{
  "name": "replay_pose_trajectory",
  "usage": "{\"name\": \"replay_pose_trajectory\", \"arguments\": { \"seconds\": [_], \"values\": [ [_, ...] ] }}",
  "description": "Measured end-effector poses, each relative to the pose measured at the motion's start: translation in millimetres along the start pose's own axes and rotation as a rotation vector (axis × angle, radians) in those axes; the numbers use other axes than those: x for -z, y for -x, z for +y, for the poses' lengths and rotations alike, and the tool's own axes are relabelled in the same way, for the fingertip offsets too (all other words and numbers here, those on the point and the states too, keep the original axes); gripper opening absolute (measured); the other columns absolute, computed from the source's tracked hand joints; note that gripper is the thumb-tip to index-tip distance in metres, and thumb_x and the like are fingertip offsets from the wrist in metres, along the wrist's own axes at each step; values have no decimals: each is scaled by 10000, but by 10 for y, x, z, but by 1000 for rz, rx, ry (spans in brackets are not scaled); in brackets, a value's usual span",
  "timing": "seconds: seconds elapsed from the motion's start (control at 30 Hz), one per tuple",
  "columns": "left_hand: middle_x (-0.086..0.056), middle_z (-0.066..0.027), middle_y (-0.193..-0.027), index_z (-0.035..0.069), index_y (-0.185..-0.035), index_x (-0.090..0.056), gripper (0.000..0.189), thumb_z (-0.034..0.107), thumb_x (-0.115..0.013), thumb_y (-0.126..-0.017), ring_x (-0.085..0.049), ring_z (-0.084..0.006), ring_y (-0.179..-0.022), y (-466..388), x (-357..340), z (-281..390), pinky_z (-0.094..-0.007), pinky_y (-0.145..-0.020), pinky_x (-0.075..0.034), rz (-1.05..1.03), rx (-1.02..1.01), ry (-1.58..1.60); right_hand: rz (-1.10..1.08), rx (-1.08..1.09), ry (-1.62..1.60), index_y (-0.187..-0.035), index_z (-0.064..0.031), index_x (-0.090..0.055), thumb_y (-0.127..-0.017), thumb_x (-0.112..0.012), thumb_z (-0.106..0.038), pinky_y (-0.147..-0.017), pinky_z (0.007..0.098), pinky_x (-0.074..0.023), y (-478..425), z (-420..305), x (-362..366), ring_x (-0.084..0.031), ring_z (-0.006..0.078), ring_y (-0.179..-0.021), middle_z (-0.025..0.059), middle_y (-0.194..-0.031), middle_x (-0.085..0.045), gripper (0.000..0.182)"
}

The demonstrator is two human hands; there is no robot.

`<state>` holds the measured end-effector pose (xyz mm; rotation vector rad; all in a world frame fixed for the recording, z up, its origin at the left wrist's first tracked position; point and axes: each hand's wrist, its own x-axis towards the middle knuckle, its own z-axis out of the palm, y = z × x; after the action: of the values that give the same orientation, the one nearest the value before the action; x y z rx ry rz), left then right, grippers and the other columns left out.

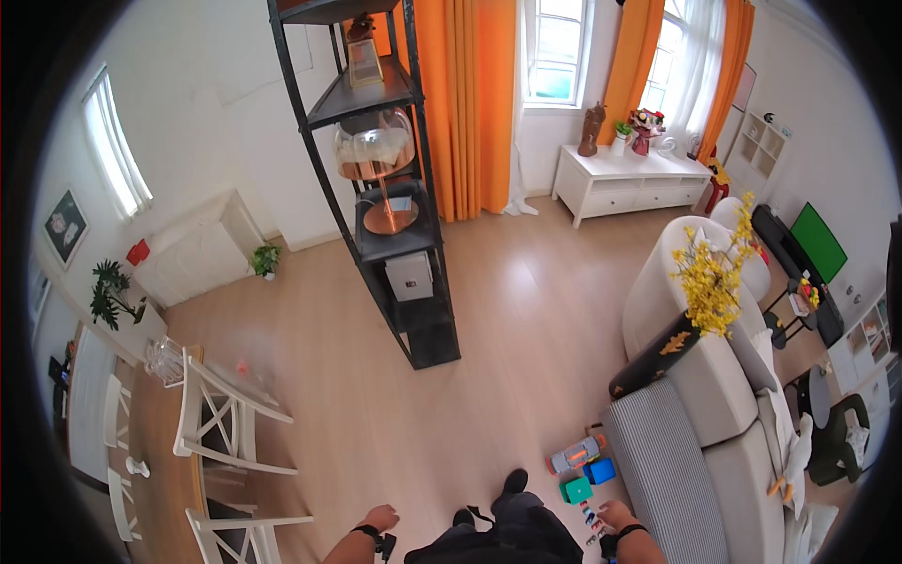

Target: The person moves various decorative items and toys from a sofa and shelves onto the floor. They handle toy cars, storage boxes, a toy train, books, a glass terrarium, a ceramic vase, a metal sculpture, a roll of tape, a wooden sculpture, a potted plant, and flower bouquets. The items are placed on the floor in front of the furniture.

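Note:
My left hand [381, 517] hangs low, left of my legs, its fingers curled, with nothing visible in it. On the right, my right hand [616, 515] is held above several small toy cars [589, 513] on the floor; whether it touches anything cannot be told. Just beyond the cars lies a green bin [576, 490], with a blue bin [600, 471] beside it. A grey and orange toy vehicle [578, 455] rests behind both bins, near the sofa.
A black metal shelf [423, 310] stands ahead on the wood floor. The grey sofa [747, 479] and a tall dark vase [652, 356] with yellow flowers are at right. White chairs [232, 423] and a wooden table [158, 451] stand at left.

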<state>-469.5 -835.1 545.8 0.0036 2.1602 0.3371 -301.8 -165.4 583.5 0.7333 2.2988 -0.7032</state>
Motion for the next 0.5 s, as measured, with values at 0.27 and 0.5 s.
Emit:
{"name": "replay_pose_trajectory", "arguments": {
  "seconds": [0.27, 0.5],
  "values": [
    [-702, -178, -1148, 71, -1233, -656, 460, 352, -589, -874, -644, -349, -1117, -314, 974, 1258, -409, -991, -493, 178, -76, 132, -80, -29, 206, -977, -72, -752, -752, -763, -341, -879, 431, -550, -1441, -310, 763, -701, 332, -954, 166, -985, -736, 351],
    [-681, -200, -1178, 67, -1208, -664, 463, 342, -605, -840, -621, -364, -1150, -590, 1361, 1361, -421, -1008, -483, 151, 100, 162, 166, 290, 42, -942, -32, -723, -792, -650, -293, -866, 454, -541, -2807, -1103, 1723, -677, 392, -963, 216, -1043, -705, 310]
  ]
}}
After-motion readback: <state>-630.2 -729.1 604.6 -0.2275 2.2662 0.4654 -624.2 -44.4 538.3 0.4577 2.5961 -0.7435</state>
